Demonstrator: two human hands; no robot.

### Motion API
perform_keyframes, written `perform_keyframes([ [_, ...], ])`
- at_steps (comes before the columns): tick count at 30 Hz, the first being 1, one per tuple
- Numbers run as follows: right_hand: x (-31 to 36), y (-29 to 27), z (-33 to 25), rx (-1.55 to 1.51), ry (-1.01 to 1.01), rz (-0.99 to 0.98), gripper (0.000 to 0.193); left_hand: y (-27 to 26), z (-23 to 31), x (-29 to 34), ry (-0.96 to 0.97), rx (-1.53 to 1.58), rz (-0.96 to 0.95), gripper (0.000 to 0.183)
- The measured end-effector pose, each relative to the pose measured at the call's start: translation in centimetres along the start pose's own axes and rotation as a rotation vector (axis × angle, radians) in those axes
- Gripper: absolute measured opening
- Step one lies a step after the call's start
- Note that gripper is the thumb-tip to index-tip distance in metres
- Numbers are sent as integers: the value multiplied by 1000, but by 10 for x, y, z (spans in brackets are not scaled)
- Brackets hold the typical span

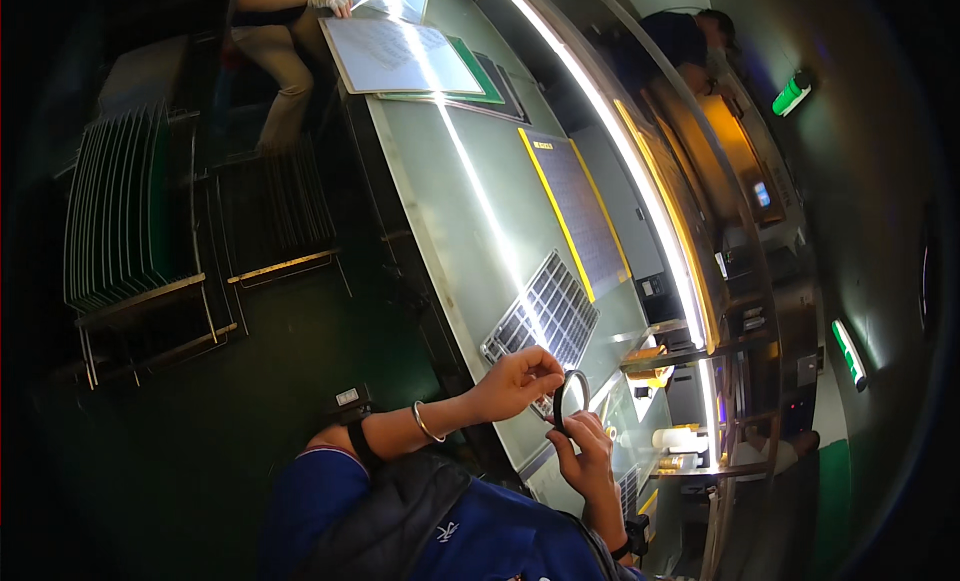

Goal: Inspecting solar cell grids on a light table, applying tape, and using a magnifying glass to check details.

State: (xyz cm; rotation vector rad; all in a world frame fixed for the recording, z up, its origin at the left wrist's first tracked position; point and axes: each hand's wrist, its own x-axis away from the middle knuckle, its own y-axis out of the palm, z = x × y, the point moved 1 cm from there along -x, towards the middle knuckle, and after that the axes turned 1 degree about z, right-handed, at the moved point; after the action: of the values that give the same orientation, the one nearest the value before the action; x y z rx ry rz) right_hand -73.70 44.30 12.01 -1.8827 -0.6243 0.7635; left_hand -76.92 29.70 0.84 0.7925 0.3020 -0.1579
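Observation:
A black ring-shaped roll [558,406], pale inside and much like a roll of tape, is held on edge between my hands above the table's near edge. My right hand [586,454] grips its lower side between thumb and fingers. At the upper rim, the fingers of my left hand [520,383] are pinched together and touch the roll. Whether they have a loose end between them is too small to see. Just beyond my hands lies a dark panel with a pale grid [550,306].
Farther along the table [470,241] lie a dark yellow-edged sheet [575,206] and stacked boards [400,59], where a co-worker's gloved hand [332,1] rests. A bright tube light [640,161] runs along the right side. Wire racks [130,211] stand at left. White containers [678,440] sit by my right hand.

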Motion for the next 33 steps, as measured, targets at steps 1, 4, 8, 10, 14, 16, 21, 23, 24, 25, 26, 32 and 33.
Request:
perform_keyframes([
  [1,1,0,-1,15,16,-19,21,1,0,2,11,-2,1,13],
  [4,-1,1,-4,9,5,-15,21,1,2,6,137,-122,66,17],
  [8,0,-9,1,-18,-38,52,21,10,23,-3,68,63,-13,27],
  [10,7,-17,8,-29,-45,97,23,15,28,-16,11,-33,-75,23],
  [14,28,-37,22,-74,-42,160,23,40,23,-33,-62,-127,-177,11],
  [16,37,-45,28,-84,-18,187,20,49,16,-39,-91,-148,-221,12],
  [21,71,-63,45,-95,66,230,20,82,-10,-57,-106,-266,-328,11],
  [23,87,-61,51,-104,111,303,20,99,-9,-64,-174,-411,-412,7],
  [24,93,-58,54,-160,148,350,20,105,-12,-65,-56,-444,-475,6],
  [25,97,-56,56,-216,186,395,19,111,-14,-67,61,-471,-538,5],
  [26,102,-55,56,-256,218,410,18,116,-13,-67,4,-486,-592,4],
  [32,114,-38,66,-267,263,495,23,110,-38,-73,-284,-422,-656,5],
  [33,116,-36,68,-296,280,490,23,111,-38,-74,-330,-434,-659,5],
])
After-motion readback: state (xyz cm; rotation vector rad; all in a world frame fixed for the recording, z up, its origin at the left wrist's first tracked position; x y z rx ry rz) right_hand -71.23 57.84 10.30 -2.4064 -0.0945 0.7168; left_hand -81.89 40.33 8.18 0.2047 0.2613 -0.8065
